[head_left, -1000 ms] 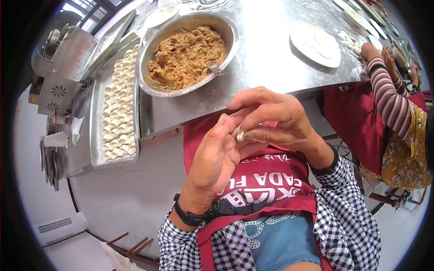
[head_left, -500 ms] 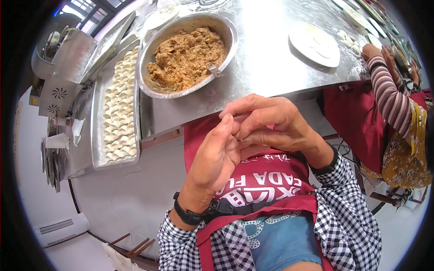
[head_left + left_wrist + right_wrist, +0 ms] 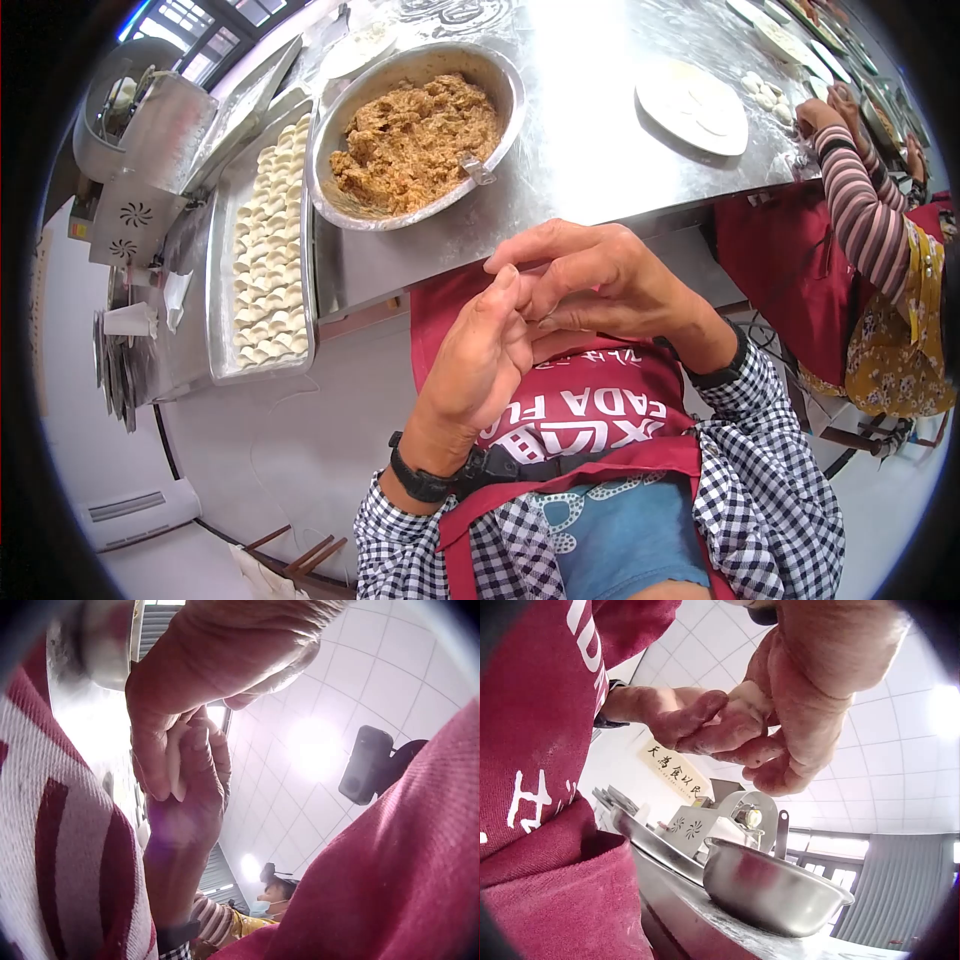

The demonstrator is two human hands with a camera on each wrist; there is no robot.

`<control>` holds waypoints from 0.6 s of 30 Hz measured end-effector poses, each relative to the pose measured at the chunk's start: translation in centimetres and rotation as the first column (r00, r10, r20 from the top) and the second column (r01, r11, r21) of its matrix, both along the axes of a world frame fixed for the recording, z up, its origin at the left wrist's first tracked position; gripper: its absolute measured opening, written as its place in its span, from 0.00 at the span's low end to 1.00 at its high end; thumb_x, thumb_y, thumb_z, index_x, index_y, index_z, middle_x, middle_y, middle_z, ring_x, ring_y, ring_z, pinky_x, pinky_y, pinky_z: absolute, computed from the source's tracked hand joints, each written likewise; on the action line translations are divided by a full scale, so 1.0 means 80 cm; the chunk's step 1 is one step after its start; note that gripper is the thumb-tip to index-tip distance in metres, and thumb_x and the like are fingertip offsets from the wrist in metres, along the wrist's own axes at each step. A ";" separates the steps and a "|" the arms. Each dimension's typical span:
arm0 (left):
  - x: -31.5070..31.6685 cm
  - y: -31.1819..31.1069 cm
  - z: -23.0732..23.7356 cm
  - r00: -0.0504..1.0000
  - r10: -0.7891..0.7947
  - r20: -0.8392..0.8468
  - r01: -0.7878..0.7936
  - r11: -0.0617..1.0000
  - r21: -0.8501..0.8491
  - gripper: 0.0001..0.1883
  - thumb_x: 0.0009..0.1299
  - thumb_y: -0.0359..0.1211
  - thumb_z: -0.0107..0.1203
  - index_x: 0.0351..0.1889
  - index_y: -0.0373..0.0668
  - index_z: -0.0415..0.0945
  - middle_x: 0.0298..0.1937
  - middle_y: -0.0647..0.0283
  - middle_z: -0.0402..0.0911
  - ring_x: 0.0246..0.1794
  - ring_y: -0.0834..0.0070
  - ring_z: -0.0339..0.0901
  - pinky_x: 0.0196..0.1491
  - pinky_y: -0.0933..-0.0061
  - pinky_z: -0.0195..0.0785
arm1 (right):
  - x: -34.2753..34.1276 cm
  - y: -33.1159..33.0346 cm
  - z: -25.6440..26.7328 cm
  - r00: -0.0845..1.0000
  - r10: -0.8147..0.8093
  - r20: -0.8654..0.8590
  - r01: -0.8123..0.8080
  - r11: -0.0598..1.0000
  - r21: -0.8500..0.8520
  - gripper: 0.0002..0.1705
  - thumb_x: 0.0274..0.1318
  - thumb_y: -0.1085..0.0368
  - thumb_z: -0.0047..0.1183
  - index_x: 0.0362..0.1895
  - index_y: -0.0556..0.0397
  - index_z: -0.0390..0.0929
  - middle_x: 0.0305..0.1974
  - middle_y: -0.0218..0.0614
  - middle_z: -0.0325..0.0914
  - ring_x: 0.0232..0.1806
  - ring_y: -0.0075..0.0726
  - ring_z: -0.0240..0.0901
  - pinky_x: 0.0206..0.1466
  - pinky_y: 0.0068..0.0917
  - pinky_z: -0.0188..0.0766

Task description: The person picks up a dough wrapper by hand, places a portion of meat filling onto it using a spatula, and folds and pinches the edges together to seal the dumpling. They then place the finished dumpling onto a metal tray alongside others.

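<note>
In front of the apron, the left hand and right hand meet, fingers bent towards each other and hiding most of what lies between them. A small pale dough piece shows in the left wrist view, pinched between the left hand above and the right hand below. The right wrist view also shows the dough, with the left hand's fingers beneath it and the right hand against its other side. Its exact shape is mostly covered.
A metal bowl of brown filling stands on the steel table. Left of it lies a long tray with rows of dumplings. A white plate with flat wrappers is at the right. Beyond it, another person's striped sleeve reaches over the table.
The hands have come closer together, their fingers now covering the white dough edge that showed earlier. They sit slightly lower in the head view, and the bowl and tray have shifted slightly down too.
</note>
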State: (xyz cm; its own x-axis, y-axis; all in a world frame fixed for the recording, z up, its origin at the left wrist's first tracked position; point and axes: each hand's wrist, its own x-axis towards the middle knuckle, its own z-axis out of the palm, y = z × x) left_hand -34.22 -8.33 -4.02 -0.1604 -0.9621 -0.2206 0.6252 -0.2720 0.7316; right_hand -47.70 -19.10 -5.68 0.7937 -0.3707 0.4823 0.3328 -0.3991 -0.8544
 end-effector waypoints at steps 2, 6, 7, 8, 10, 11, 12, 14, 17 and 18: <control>-0.004 0.001 0.008 0.999 0.044 -0.024 -0.044 0.998 0.034 0.29 0.74 0.48 0.27 0.53 0.29 0.63 0.51 0.52 0.71 0.53 0.62 0.70 0.56 0.59 0.64 | -0.001 0.002 0.003 0.999 -0.010 -0.037 0.010 1.000 -0.006 0.10 0.39 0.67 0.64 0.30 0.55 0.80 0.49 0.44 0.72 0.47 0.39 0.72 0.46 0.29 0.69; 0.002 0.000 -0.002 1.000 0.008 0.026 -0.008 1.000 0.004 0.29 0.74 0.48 0.27 0.53 0.29 0.62 0.51 0.52 0.71 0.54 0.62 0.69 0.56 0.59 0.64 | 0.001 0.003 0.006 0.998 -0.024 -0.058 0.020 0.998 -0.067 0.10 0.39 0.67 0.64 0.30 0.55 0.80 0.49 0.44 0.72 0.47 0.38 0.72 0.46 0.29 0.69; 0.002 -0.001 -0.001 1.000 0.008 0.028 -0.008 1.000 0.001 0.29 0.74 0.48 0.27 0.53 0.29 0.62 0.51 0.52 0.71 0.54 0.62 0.69 0.56 0.59 0.64 | 0.001 0.000 0.001 0.999 -0.016 -0.042 0.014 0.998 -0.060 0.10 0.39 0.67 0.64 0.30 0.55 0.80 0.49 0.44 0.72 0.47 0.38 0.72 0.46 0.29 0.69; 0.002 -0.001 0.000 1.000 0.004 0.011 -0.004 1.000 0.003 0.30 0.74 0.49 0.27 0.53 0.29 0.62 0.51 0.52 0.71 0.54 0.62 0.69 0.56 0.58 0.63 | 0.001 -0.001 -0.001 1.000 -0.009 -0.025 0.008 0.999 -0.053 0.10 0.39 0.67 0.64 0.30 0.55 0.80 0.49 0.44 0.71 0.47 0.39 0.72 0.46 0.29 0.69; 0.002 0.000 0.000 1.000 -0.003 -0.004 0.003 1.000 0.003 0.30 0.73 0.49 0.27 0.53 0.29 0.62 0.52 0.52 0.71 0.54 0.62 0.69 0.56 0.58 0.63 | 0.002 0.001 0.001 1.000 -0.013 0.012 0.013 1.000 -0.004 0.11 0.40 0.67 0.62 0.32 0.56 0.79 0.48 0.43 0.72 0.46 0.38 0.72 0.46 0.29 0.70; 0.003 0.002 -0.002 0.999 0.046 -0.015 -0.045 0.999 0.024 0.31 0.73 0.49 0.27 0.54 0.28 0.62 0.53 0.51 0.70 0.55 0.62 0.69 0.56 0.57 0.63 | 0.002 0.003 0.002 0.999 -0.016 0.045 0.014 0.999 0.047 0.12 0.42 0.67 0.61 0.34 0.57 0.78 0.47 0.42 0.72 0.45 0.38 0.72 0.46 0.29 0.70; 0.003 0.002 -0.003 0.995 0.095 -0.025 -0.094 0.995 0.045 0.31 0.73 0.50 0.27 0.54 0.28 0.62 0.53 0.50 0.70 0.55 0.61 0.68 0.57 0.56 0.62 | 0.002 0.002 0.000 0.999 -0.017 0.046 0.015 0.999 0.047 0.12 0.42 0.67 0.61 0.34 0.57 0.78 0.47 0.42 0.72 0.45 0.38 0.72 0.46 0.29 0.70; 0.002 0.001 -0.002 0.999 0.049 -0.004 -0.049 0.998 0.025 0.32 0.73 0.51 0.27 0.55 0.28 0.61 0.54 0.50 0.70 0.55 0.61 0.68 0.57 0.56 0.61 | 0.002 0.000 -0.004 0.996 -0.017 0.085 0.016 1.000 0.013 0.12 0.43 0.67 0.61 0.34 0.57 0.78 0.46 0.42 0.72 0.45 0.36 0.73 0.46 0.29 0.70; 0.000 0.000 0.001 1.000 0.010 0.026 -0.010 1.000 0.014 0.33 0.73 0.51 0.27 0.57 0.28 0.59 0.55 0.50 0.69 0.55 0.61 0.68 0.59 0.56 0.60 | 0.000 -0.001 0.000 0.999 0.000 0.051 -0.001 1.000 0.020 0.10 0.43 0.67 0.60 0.33 0.57 0.78 0.46 0.41 0.72 0.44 0.35 0.73 0.45 0.27 0.70; 0.000 0.000 0.002 0.999 0.018 0.033 -0.019 1.000 0.023 0.33 0.73 0.51 0.27 0.57 0.28 0.59 0.55 0.50 0.68 0.56 0.61 0.67 0.59 0.56 0.59 | 0.001 -0.001 -0.001 0.999 0.000 0.051 -0.001 1.000 0.020 0.10 0.43 0.67 0.60 0.33 0.57 0.78 0.46 0.41 0.72 0.44 0.35 0.73 0.45 0.27 0.70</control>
